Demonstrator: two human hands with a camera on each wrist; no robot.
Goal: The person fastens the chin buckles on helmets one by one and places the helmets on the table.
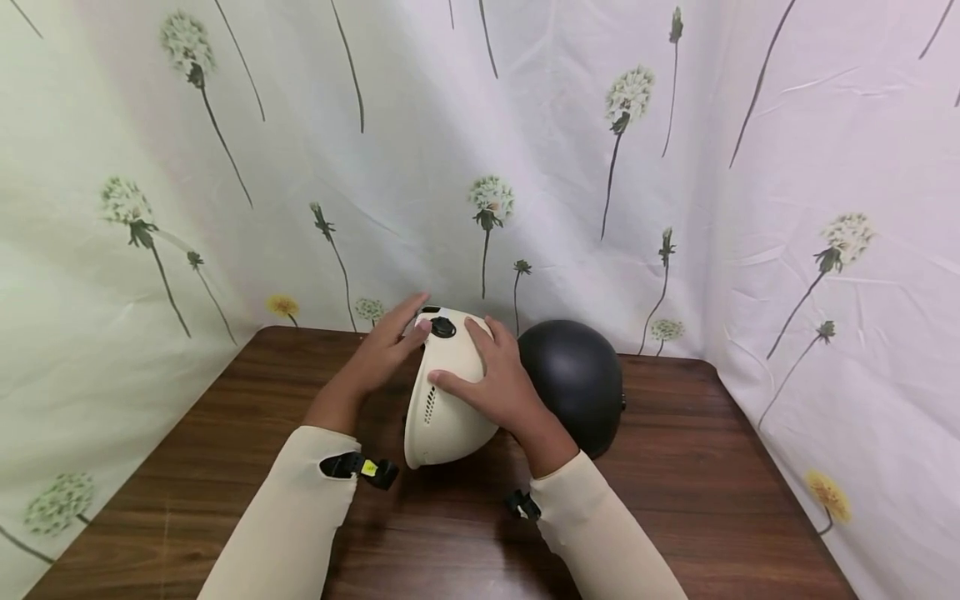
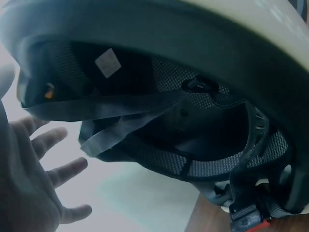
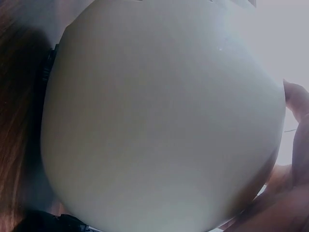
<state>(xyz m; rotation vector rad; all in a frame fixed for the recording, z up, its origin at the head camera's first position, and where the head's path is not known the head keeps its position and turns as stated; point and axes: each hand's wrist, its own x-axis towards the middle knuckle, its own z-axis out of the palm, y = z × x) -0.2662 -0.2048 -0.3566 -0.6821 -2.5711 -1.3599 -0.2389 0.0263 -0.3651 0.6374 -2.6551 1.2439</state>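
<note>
A cream helmet [image 1: 450,425] with a black round knob [image 1: 443,327] and small side vents is tipped on its side, its opening facing left. My right hand [image 1: 498,379] holds the shell from the right, thumb near the vents and fingers bent over the upper side. My left hand [image 1: 382,346] is at the opening's upper edge, its thumb tip close to the knob. Its fingers spread outside the rim in the left wrist view. That view also shows dark straps [image 2: 120,108], mesh padding [image 2: 207,167] and a black buckle with a red part [image 2: 248,220].
A black helmet [image 1: 573,383] sits dome up on the brown wooden table [image 1: 675,517], just right of the cream one. Behind and at both sides hangs a white curtain [image 1: 420,167] printed with dandelions.
</note>
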